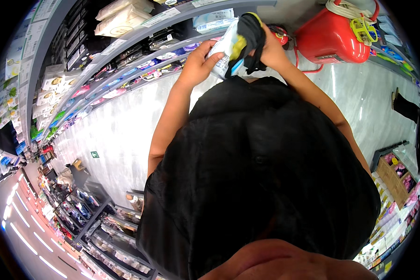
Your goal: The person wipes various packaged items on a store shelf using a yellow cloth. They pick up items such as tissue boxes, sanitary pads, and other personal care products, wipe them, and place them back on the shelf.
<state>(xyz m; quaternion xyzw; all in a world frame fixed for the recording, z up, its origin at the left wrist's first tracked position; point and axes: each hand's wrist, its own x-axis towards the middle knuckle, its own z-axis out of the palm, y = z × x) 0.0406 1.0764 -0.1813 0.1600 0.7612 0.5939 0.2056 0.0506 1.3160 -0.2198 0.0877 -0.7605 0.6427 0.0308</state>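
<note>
Before a store shelf, my left hand (200, 64) grips a white and pale blue soft plastic package (225, 49) by its left side, the thumb lying on its face. My right hand (272, 49) holds a bunched black cloth with yellow parts (252, 31), which lies against the package's right side. The cloth covers part of the package and hides some fingers of my right hand. Similar blue and white packages (215, 20) lie on the shelf just beyond my hands.
Stocked shelves with grey edges (115, 47) curve along the left and front. A red metal tank (330, 36), with a pale hose and yellow goggles on it, stands at the front right. A cardboard display box (392, 178) is at the right. Part of another person's leg (406, 106) shows at the far right.
</note>
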